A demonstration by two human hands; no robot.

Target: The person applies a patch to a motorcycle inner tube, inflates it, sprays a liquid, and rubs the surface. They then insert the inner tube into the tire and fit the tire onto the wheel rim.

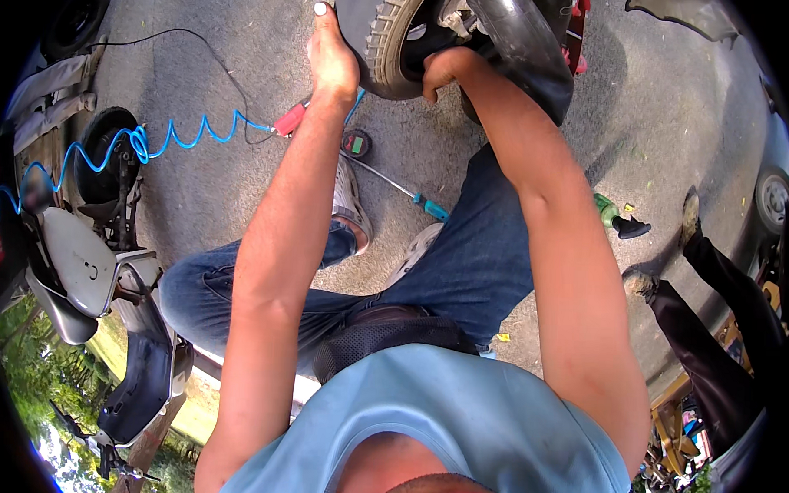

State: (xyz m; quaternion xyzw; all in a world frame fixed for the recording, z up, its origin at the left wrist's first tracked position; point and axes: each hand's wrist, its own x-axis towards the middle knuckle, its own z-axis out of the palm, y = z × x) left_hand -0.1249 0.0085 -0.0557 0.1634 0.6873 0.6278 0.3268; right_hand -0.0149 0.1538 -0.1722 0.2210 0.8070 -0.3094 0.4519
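A wheel with a thick black tyre (pixel 393 46) stands in front of me, under a shiny black mudguard (pixel 519 42). My left hand (pixel 334 62) lies along the tyre's left side with its fingers stretched out. At the tyre's right side, my right hand (pixel 446 70) curls its fingers over the inner edge by the hub; some fingertips are hidden inside. Below the tyre, next to my left forearm, are a red air-hose fitting (pixel 290 119) and a round black gauge (pixel 356 143) with a green display. A screwdriver with a teal handle (pixel 431 207) lies between my feet.
A blue coiled air hose (pixel 185 139) runs left across the pavement. A parked scooter (pixel 90 262) and a loose tyre (pixel 77 18) are at the left. To the right lies a green bottle (pixel 604 210), near another person's dark-trousered legs (pixel 700 344).
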